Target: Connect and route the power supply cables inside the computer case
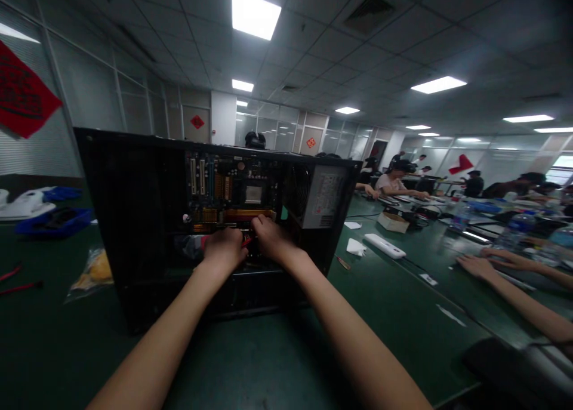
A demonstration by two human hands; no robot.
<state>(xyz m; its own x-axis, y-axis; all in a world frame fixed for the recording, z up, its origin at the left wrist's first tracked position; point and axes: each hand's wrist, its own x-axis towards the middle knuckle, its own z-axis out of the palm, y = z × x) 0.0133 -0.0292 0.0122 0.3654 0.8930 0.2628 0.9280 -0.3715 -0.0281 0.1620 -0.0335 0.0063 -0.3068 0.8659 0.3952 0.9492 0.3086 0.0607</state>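
A black computer case [134, 219] stands upright before me with its side off. Inside, the motherboard [212, 186] shows a square metal processor [253, 194] and several slots. At the upper right of the case sits the power supply [326, 195]. My left hand [225, 247] is closed at the board's lower edge, around a narrow red thing [247, 241] that looks like a cable; its fingers are blurred. Close to it, my right hand [275, 238] has its fingers bent and pressed against the lower board, just below the memory slots. What the right fingers grip is hidden.
Red cables [20, 287], a clear bag with yellow contents [96, 270] and a blue tray [56, 222] lie left of the case. At right are a screwdriver [343, 262], a white power strip [385, 246] and a cardboard box [393, 222]. Another person's hands [481, 265] rest farther right.
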